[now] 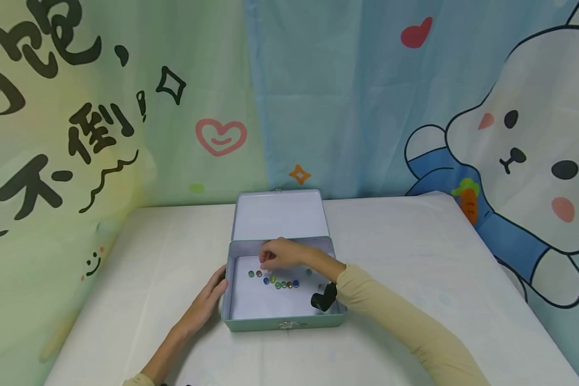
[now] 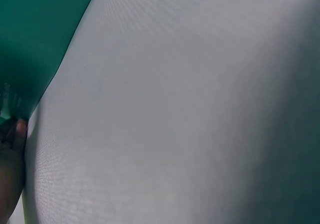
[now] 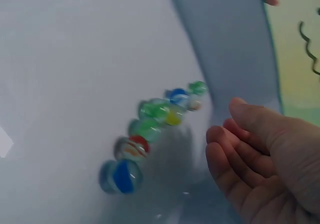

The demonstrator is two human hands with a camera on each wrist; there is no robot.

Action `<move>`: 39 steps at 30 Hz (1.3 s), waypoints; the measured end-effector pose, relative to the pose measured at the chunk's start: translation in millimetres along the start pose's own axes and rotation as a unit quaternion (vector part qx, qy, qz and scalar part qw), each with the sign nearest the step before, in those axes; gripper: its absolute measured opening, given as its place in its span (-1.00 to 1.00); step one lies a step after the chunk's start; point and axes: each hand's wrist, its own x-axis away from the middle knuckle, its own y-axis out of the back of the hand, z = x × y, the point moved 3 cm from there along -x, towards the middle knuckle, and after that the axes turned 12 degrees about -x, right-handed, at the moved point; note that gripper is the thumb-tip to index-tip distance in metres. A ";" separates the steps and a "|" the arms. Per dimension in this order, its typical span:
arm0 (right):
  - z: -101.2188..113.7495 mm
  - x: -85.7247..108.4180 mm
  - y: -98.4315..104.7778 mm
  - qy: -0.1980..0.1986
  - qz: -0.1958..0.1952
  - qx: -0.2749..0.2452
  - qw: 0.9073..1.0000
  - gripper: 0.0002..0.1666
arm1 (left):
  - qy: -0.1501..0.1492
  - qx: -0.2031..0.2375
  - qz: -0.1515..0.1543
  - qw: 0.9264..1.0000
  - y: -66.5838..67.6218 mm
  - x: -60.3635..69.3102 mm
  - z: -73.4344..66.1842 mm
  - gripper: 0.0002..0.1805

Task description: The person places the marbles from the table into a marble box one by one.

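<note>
A shallow green tin box (image 1: 284, 325) lies on the table with its lid (image 1: 280, 215) raised at the back. Inside are several glass marbles; in the right wrist view they form a rough line, from a blue one (image 3: 126, 177) through a red-and-white one (image 3: 135, 147) to a green one (image 3: 198, 87). Over the back half of the box hovers my right hand (image 1: 282, 254), fingers loosely bent. Thumb and fingers stand apart in the right wrist view, with no marble seen between them. My left hand (image 1: 208, 298) rests against the box's left wall, its fingers partly hidden there.
A white cloth (image 1: 415, 257) covers the table under the box. Behind it hangs a printed curtain (image 1: 313, 96). A black wrist mount (image 1: 324, 298) on the right arm hangs over the box's right side, hiding part of its floor.
</note>
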 end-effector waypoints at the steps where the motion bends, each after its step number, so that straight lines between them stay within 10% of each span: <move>1: -0.3 2.9 3.0 0.002 0.001 -0.013 1.000 -0.85 | 0.001 -0.002 0.001 1.000 0.4 0.6 0.4 -0.38; 9: -4.7 43.2 43.5 0.016 -0.045 -0.175 0.984 -0.72 | -0.004 0.000 0.006 1.000 2.0 -0.8 0.5 -0.39; 21: -47.5 149.4 80.4 -0.056 -0.291 -0.198 0.934 -0.66 | 0.000 -0.005 0.008 1.000 3.7 -0.1 0.5 -0.37; 39: -83.7 185.9 -4.3 -0.016 -0.215 -0.005 0.976 -0.77 | 0.008 -0.003 0.012 1.000 2.0 1.5 1.5 -0.36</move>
